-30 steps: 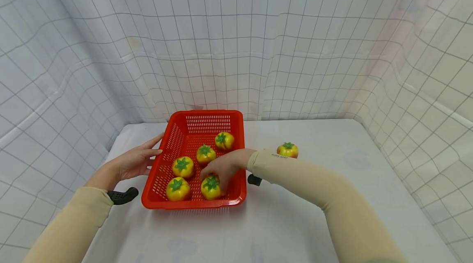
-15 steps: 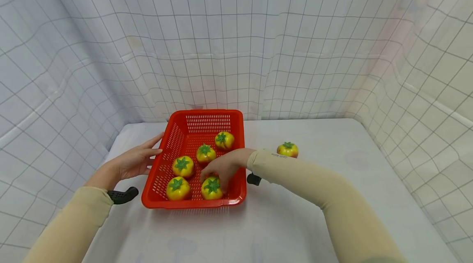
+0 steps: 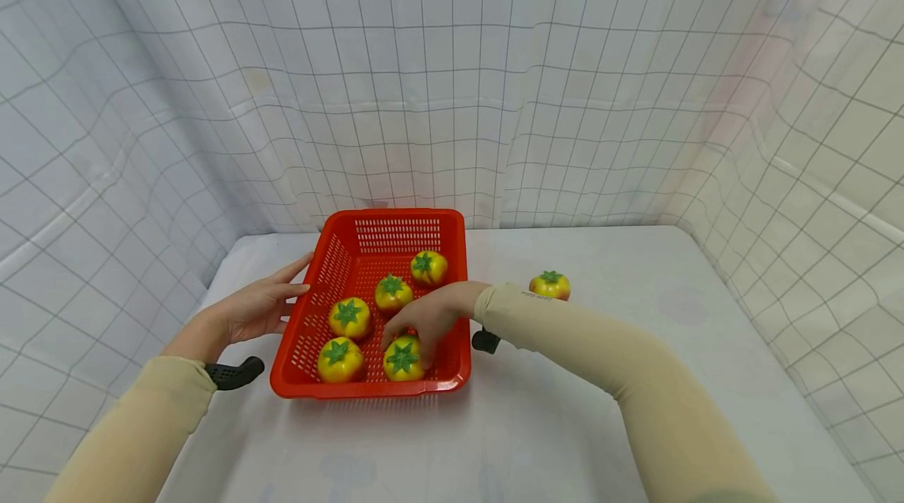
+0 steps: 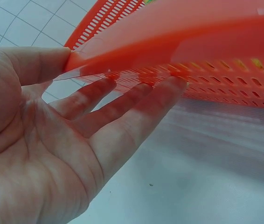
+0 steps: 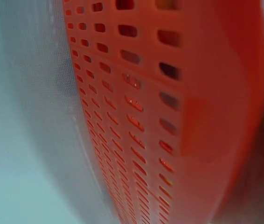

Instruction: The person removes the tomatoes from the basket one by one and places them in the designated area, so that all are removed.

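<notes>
A red plastic basket point(image 3: 370, 391) stands on the table, with several yellow-and-red tomatoes point(image 3: 341, 360) topped by green star-shaped leaves inside. At its left side, my left hand point(image 3: 257, 309) has its thumb at the rim and straight fingers against the slotted outer wall; the left wrist view shows the palm point(image 4: 34, 154) facing the basket. My right hand point(image 3: 427, 320) reaches over the right rim, its fingers curled round the back and right side of the front-right tomato point(image 3: 402, 359). In the right wrist view the basket wall point(image 5: 206, 116) hides nearly all of that hand.
Another tomato point(image 3: 550, 286) lies on the white table point(image 3: 621, 283) right of the basket, partly behind the right sleeve point(image 3: 565, 330). Grid-patterned white curtains point(image 3: 452, 95) enclose the table at the back and sides. Black straps point(image 3: 235, 374) sit at both wrists.
The tomato under my right hand shifted very slightly right and then back, turning a little. My left hand and the basket have stayed in place.
</notes>
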{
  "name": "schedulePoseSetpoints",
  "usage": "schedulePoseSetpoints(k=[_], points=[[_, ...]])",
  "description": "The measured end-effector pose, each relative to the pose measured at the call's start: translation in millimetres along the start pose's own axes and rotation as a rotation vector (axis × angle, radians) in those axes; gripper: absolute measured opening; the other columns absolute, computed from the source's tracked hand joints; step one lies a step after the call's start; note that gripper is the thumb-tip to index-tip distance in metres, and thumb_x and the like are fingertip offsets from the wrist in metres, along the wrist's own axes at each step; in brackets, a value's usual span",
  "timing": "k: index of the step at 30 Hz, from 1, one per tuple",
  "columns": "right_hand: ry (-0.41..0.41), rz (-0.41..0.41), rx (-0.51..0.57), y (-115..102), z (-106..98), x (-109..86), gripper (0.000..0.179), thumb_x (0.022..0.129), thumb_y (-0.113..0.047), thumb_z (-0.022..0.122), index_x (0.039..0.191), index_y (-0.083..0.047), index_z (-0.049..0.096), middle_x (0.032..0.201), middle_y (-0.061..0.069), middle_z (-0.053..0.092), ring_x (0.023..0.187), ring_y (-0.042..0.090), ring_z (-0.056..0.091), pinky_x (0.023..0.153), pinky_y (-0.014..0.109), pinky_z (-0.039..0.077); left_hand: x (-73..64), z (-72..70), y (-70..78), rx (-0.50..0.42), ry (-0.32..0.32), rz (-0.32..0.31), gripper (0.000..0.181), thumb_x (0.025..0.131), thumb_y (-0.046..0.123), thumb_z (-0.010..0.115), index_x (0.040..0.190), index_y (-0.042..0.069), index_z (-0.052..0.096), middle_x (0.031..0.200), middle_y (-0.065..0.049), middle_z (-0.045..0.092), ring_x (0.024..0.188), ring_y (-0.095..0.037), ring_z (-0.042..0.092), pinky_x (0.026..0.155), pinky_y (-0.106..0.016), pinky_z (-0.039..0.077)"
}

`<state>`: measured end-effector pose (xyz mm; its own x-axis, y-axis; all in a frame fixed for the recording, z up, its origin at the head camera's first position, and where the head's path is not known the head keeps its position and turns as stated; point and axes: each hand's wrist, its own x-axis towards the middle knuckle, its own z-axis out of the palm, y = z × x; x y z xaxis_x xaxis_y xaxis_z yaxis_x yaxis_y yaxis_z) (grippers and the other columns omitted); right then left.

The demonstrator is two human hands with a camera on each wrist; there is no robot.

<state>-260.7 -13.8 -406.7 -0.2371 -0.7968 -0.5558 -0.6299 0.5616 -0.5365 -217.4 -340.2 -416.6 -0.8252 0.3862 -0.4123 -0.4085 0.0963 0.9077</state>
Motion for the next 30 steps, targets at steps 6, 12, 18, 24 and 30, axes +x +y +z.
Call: schedulePoseSetpoints(k=[6, 12, 18, 24, 30], points=[[-0.003, -0.005, 0.026, 1.2, 0.4, 0.1, 0.059, 0.085, -0.018, 0.085, 0.135, -0.041, 0.062, 0.13, -0.013, 0.052, 0.121, 0.011, 0.046, 0.089, 0.026, 0.054, -0.2, 0.2, 0.1, -0.003, 0.003, -0.002, 0.073, 0.111, 0.027, 0.044, 0.163, 0.041, -0.005, 0.167, -0.023, 0.013, 0.126, -0.034, 0.056, 0.096, -0.054, 0.053], [0.002, -0.015, 0.023, 2.2, 1.0, 1.4, 0.057, 0.085, -0.019, 0.085, 0.132, -0.041, 0.062, 0.129, -0.013, 0.053, 0.12, 0.011, 0.046, 0.09, 0.026, 0.053, -0.1, 0.5, -0.2, 0.0, 0.009, -0.005, 0.073, 0.111, 0.028, 0.045, 0.163, 0.041, -0.005, 0.166, -0.023, 0.014, 0.125, -0.032, 0.057, 0.096, -0.054, 0.053], [0.011, -0.023, 0.024, 2.5, -0.9, -0.4, 0.055, 0.084, -0.021, 0.086, 0.129, -0.04, 0.063, 0.126, -0.013, 0.054, 0.119, 0.011, 0.047, 0.089, 0.026, 0.054, -0.2, 0.7, -0.2, 0.006, 0.011, -0.004, 0.074, 0.111, 0.029, 0.045, 0.163, 0.041, -0.005, 0.166, -0.023, 0.014, 0.125, -0.033, 0.057, 0.096, -0.054, 0.054], [0.048, -0.021, 0.012, 3.3, -9.3, -9.0, 0.055, 0.084, -0.025, 0.086, 0.129, -0.043, 0.061, 0.128, -0.013, 0.053, 0.122, 0.013, 0.045, 0.091, 0.03, 0.054, -0.2, 1.3, 0.0, 0.009, 0.017, -0.007, 0.074, 0.111, 0.029, 0.045, 0.163, 0.041, -0.005, 0.166, -0.023, 0.016, 0.124, -0.031, 0.058, 0.096, -0.053, 0.054], [0.101, -0.047, 0.019, 5.4, -19.4, -19.6, 0.058, 0.084, -0.027, 0.086, 0.134, -0.042, 0.06, 0.134, -0.016, 0.053, 0.124, 0.011, 0.045, 0.096, 0.031, 0.051, -0.8, 1.7, 0.8, 0.012, 0.017, -0.007, 0.074, 0.111, 0.029, 0.045, 0.163, 0.04, -0.005, 0.166, -0.024, 0.015, 0.125, -0.033, 0.057, 0.096, -0.053, 0.053]])
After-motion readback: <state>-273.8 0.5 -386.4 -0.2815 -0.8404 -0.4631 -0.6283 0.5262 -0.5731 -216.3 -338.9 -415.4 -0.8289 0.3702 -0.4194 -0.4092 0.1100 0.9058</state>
